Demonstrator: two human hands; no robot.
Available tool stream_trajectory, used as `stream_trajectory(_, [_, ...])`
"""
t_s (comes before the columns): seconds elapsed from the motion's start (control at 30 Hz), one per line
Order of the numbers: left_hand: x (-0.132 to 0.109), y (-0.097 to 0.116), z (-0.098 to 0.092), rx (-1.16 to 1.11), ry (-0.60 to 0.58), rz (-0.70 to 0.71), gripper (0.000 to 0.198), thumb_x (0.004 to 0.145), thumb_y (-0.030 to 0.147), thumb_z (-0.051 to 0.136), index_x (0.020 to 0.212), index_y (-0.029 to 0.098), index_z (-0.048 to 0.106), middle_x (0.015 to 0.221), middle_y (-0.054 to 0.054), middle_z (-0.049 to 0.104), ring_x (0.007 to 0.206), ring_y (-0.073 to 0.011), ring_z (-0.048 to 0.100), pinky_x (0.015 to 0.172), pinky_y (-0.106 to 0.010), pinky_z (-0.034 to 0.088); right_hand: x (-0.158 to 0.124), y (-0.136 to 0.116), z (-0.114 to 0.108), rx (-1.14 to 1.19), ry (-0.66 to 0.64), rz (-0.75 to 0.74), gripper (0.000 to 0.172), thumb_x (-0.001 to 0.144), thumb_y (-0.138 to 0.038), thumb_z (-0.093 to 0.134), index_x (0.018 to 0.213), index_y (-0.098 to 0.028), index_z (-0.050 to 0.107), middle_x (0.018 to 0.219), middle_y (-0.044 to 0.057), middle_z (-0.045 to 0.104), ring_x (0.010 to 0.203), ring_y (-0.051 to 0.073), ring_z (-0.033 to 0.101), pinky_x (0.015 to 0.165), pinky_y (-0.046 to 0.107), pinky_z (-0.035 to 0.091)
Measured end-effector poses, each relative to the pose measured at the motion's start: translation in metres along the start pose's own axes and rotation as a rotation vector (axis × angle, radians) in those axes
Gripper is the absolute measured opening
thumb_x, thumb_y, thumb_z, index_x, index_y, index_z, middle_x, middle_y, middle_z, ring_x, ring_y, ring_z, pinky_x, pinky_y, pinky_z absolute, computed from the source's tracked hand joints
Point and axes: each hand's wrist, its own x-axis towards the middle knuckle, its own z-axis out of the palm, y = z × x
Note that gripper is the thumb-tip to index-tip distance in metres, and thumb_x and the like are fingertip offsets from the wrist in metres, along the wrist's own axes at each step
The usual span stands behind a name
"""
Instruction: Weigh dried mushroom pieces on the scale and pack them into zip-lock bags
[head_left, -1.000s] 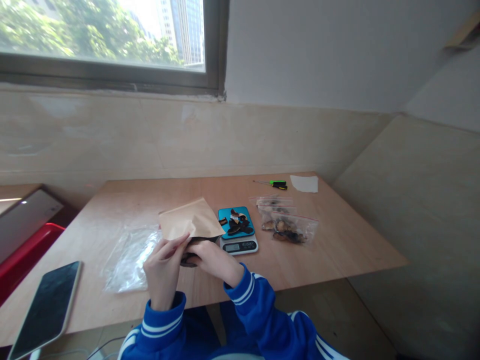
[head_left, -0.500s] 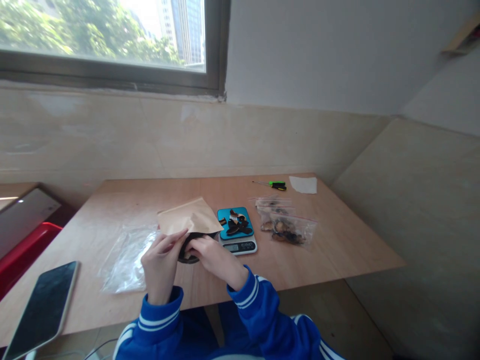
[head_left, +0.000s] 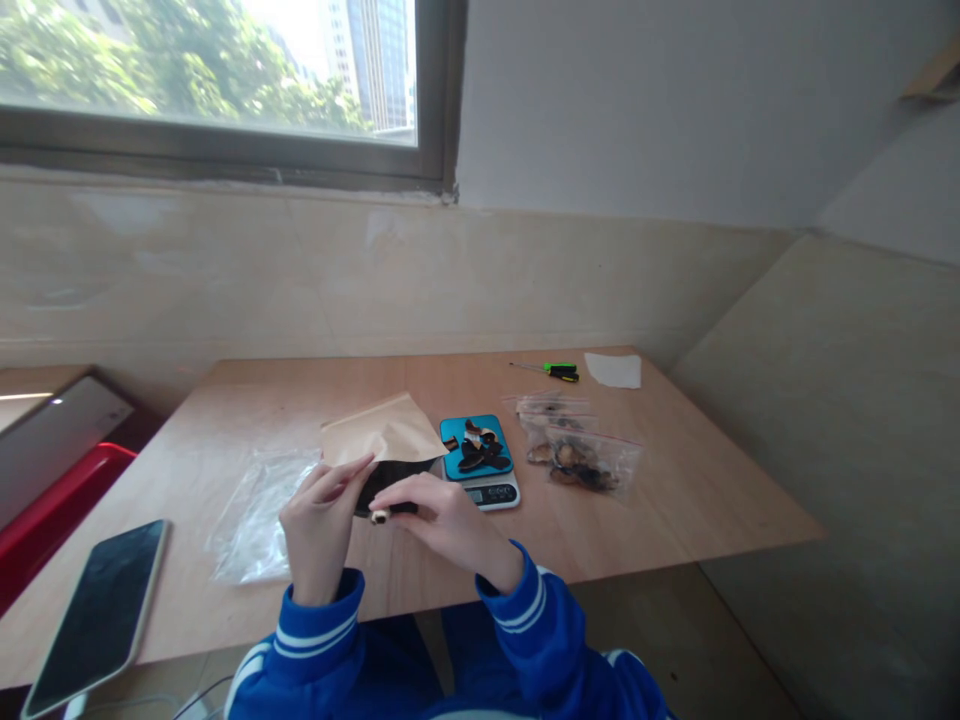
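Observation:
My left hand (head_left: 322, 525) pinches the near left edge of a brown paper pouch (head_left: 382, 428), whose mouth shows dark towards me. At that mouth, my right hand (head_left: 439, 515) grips a small dried slice (head_left: 381, 517), pale at the end and dark beside it; its exact kind is unclear. Just right of the pouch stands a digital kitchen scale (head_left: 493, 494) with a blue top. Several dark, curled dried slices (head_left: 480, 450) lie on the scale, and one small piece sits by its left edge near the pouch corner.
Zip bags (head_left: 589, 462) of dried pieces lie right of the scale. Behind them are screwdrivers (head_left: 559, 371) and a white paper sheet (head_left: 613, 370). Clear plastic bags (head_left: 262, 520) lie left of my left hand, with a tablet (head_left: 97, 610) at the table's left edge.
My right hand has drawn back out of the pouch's mouth, towards me and slightly right, and a small dried slice now shows in its fingers. My left hand keeps its hold on the pouch.

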Motion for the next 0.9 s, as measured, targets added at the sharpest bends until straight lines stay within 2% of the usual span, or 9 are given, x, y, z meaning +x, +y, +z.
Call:
stream_trajectory(0.1, [0.009,0.001,-0.001,0.011,0.024,-0.023,0.02,0.074,0.042,0.07,0.087,0.028,0.077,0.079,0.002,0.068,0.067,-0.0133,0.064,0.063,-0.025,0.048,-0.005,-0.002,-0.027,0.126,0.16,0.007,0.019,0.086,-0.024,0.066,0.104,-0.022,0.069,0.105,0.002,0.073,0.101,0.016,0.066,0.09,0.029,0.052])
stream_trajectory(0.17, [0.015,0.001,-0.003,0.015,0.064,-0.04,0.021,0.073,0.042,0.071,0.087,0.028,0.077,0.079,0.002,0.068,0.069,-0.0138,0.064,0.064,-0.025,0.049,-0.006,0.011,-0.048,0.019,0.279,0.069,0.018,0.086,-0.025,0.065,0.103,-0.022,0.07,0.104,0.003,0.072,0.1,0.017,0.066,0.088,0.03,0.052])
stream_trajectory(0.27, [0.022,0.001,-0.005,0.013,0.114,-0.052,0.021,0.072,0.042,0.072,0.087,0.027,0.077,0.078,0.002,0.069,0.07,-0.0142,0.064,0.066,-0.025,0.05,-0.003,0.049,-0.074,-0.233,0.394,0.155,0.017,0.088,-0.022,0.061,0.103,-0.022,0.069,0.105,0.006,0.071,0.101,0.018,0.065,0.09,0.032,0.05])
stream_trajectory(0.3, [0.023,0.002,-0.005,0.01,0.123,-0.055,0.021,0.072,0.042,0.072,0.087,0.027,0.077,0.078,0.001,0.069,0.07,-0.0141,0.064,0.067,-0.025,0.051,-0.001,0.063,-0.08,-0.311,0.379,0.181,0.017,0.088,-0.019,0.059,0.102,-0.02,0.069,0.105,0.006,0.071,0.101,0.018,0.065,0.091,0.032,0.049])
stream_trajectory(0.4, [0.024,0.002,-0.007,-0.001,0.127,-0.065,0.022,0.072,0.042,0.071,0.087,0.026,0.077,0.078,0.001,0.069,0.069,-0.0138,0.064,0.067,-0.025,0.051,0.008,0.101,-0.089,-0.534,0.228,0.269,0.016,0.088,-0.012,0.057,0.099,-0.016,0.068,0.101,0.009,0.07,0.098,0.019,0.064,0.09,0.033,0.048])
stream_trajectory(0.57, [0.02,0.002,-0.007,0.01,0.116,-0.056,0.023,0.072,0.043,0.071,0.086,0.025,0.077,0.078,0.001,0.069,0.069,-0.0142,0.064,0.065,-0.025,0.051,0.029,0.14,-0.085,-0.621,0.089,0.294,0.012,0.085,-0.007,0.058,0.085,-0.012,0.069,0.091,0.012,0.069,0.091,0.021,0.061,0.089,0.035,0.047])
stream_trajectory(0.7, [0.018,0.001,-0.006,0.02,0.095,-0.062,0.025,0.072,0.044,0.07,0.086,0.025,0.077,0.079,0.0,0.069,0.07,-0.0152,0.065,0.067,-0.026,0.051,0.037,0.152,-0.075,-0.635,0.011,0.273,0.018,0.085,-0.004,0.056,0.075,-0.013,0.069,0.084,0.009,0.067,0.088,0.02,0.06,0.088,0.034,0.047])
stream_trajectory(0.9, [0.016,-0.001,-0.006,0.016,0.091,-0.071,0.026,0.072,0.046,0.07,0.087,0.026,0.077,0.082,0.0,0.07,0.074,-0.0171,0.067,0.069,-0.028,0.052,0.033,0.148,-0.065,-0.623,-0.021,0.224,0.036,0.08,0.009,0.043,0.087,-0.012,0.071,0.09,0.006,0.07,0.096,0.018,0.059,0.092,0.028,0.045])
